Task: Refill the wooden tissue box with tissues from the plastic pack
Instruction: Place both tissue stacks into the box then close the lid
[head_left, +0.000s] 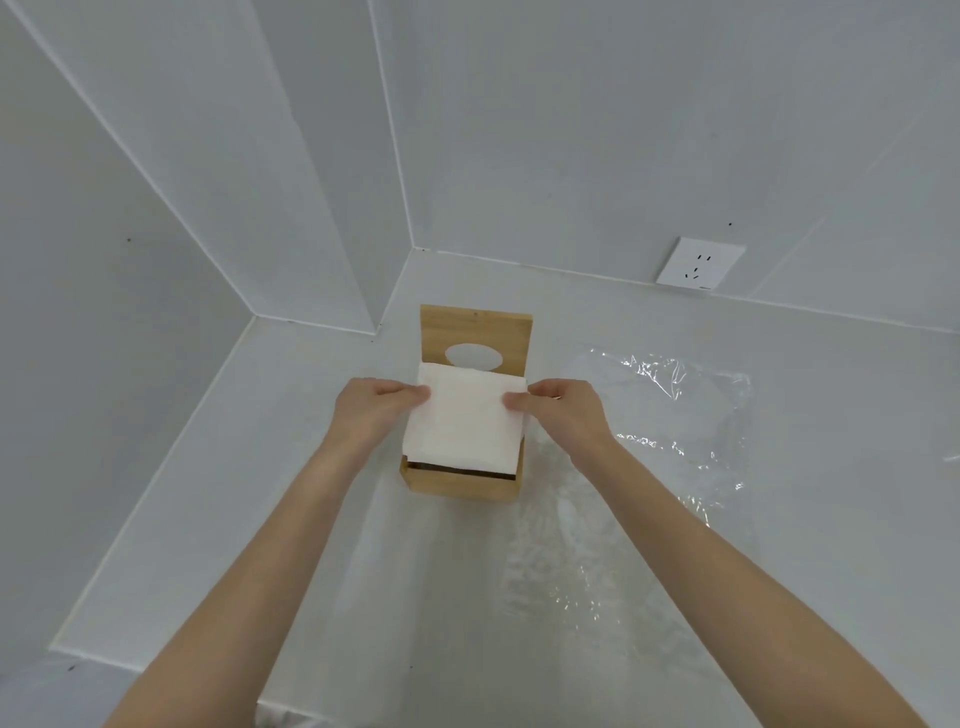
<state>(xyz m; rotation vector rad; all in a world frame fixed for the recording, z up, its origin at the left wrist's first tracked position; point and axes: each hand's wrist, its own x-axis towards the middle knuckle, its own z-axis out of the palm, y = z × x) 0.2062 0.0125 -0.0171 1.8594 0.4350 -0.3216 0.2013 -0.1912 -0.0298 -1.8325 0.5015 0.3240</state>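
**Tissue stack held over the open wooden box**

Where the two white walls meet, a white counter (218, 467) fills the lower view, and everything else is placed here by the wooden tissue box (460, 480) standing on it near that corner. To the right of the box and running toward the camera, a sheet of clear plastic wrap (675, 415) lies crumpled and flat on the counter, catching glints of light. Behind the box and well off to its right, a white wall socket (698, 262) sits low on the wall. Rising from the far edge of the box, its lid (475, 330) stands upright, showing an oval opening. Directly above the open box, a stack of white tissues (462, 421) is held tilted, its near edge just above the box's front wall, with a dark gap showing beneath. At the left side of the box, the left hand (371, 410) pinches the stack's left edge, thumb on top. At the right side, the right hand (563, 413) grips the opposite edge the same way, fingers curled beneath.
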